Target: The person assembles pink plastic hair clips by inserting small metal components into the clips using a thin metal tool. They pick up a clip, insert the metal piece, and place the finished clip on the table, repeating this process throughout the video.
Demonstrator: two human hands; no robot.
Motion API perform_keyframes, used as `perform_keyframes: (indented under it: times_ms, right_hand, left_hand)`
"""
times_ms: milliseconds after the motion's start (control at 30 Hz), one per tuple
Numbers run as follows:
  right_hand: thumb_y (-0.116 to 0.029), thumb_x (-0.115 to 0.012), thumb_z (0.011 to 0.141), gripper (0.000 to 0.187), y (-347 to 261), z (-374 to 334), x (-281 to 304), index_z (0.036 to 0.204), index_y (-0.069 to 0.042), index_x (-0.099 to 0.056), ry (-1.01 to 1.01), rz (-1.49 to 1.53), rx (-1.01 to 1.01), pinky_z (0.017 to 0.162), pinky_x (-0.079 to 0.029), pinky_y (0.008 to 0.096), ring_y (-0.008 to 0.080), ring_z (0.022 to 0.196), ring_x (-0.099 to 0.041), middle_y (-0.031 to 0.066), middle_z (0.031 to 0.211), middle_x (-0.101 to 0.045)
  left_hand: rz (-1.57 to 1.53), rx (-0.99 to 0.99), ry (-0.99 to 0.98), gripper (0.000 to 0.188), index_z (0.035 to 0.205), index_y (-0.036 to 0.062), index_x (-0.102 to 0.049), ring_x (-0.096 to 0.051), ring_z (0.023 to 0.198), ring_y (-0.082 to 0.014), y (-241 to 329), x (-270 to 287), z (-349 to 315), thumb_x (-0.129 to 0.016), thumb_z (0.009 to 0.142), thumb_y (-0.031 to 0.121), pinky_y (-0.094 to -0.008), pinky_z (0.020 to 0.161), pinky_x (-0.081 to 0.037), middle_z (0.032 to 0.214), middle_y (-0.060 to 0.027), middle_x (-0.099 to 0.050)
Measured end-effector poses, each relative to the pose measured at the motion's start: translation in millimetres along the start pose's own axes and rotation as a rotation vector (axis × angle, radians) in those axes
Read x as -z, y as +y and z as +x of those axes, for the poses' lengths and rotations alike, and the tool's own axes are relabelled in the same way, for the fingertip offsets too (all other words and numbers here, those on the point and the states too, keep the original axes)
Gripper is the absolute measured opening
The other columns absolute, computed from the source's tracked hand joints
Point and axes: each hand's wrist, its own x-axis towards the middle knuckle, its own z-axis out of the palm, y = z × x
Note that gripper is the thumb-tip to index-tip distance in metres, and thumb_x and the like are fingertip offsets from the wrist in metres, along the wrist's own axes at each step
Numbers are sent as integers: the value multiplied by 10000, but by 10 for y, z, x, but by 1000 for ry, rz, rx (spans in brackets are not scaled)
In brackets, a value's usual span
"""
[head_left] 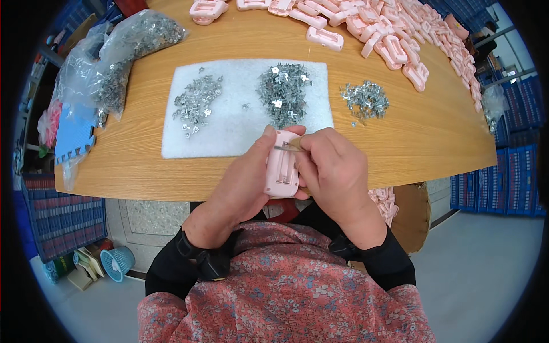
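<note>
My left hand (243, 174) is closed around a pink plastic housing (282, 187), held tilted up just off the table's near edge. A long recess like a battery compartment faces up, with small metal pieces at its ends. In my right hand (337, 171) is a thin metal tool (286, 149), perhaps tweezers; its tip lies across the recess's far end. Just beyond the hands, a dense pile of small metal clips (284, 94) rests on a white foam sheet (240, 146). A looser pile of metal pieces (197, 102) lies on the sheet's left side.
Another pile of metal pieces (366, 100) sits on the wooden table (423, 137) to the right. Many pink housings (394, 48) are heaped along the far right. Clear plastic bags of metal parts (123, 63) stand at far left. Below the table is a box (413, 217) with pink parts.
</note>
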Motion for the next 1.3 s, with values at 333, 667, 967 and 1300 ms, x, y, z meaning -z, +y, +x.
perform_keyframes:
  times_ms: [333,667,967,1300]
  right_hand:
    - [-72,-668,874,160,116,-48,17,1019,-13,-632,-105,471,-371,591,-480,275,136,655,-598,65,809,-597]
    - [-117,-677,912,181,210,-81,66,1027,7,-612,-275,898,-644,652,-431,191,17,735,-502,-44,823,-585]
    - [-118,-672,916,176,131,-87,120,1009,15,-604,-276,780,-593,635,-433,204,24,714,-502,-43,810,-578]
    - [-53,-646,912,233,113,-198,-91,1131,24,-630,-16,777,-432,652,-475,242,88,705,-555,12,816,-582]
  left_hand:
    - [-15,-16,-70,554,1469,80,-309,-679,794,-235,-13,111,20,-200,1068,446,-396,699,-603,996,-131,-644]
    - [694,-260,15,386,1398,34,-455,-618,990,-134,64,154,-81,-420,1033,157,-268,862,-509,1109,-78,-642]
    - [1255,-440,5,346,1319,6,-521,-623,917,-134,145,47,-88,-449,986,65,-287,828,-510,1059,-78,-650]
    - [29,-80,-122,417,1309,39,-482,-546,697,-149,91,217,-26,-465,1029,346,-338,703,-507,848,-37,-538]
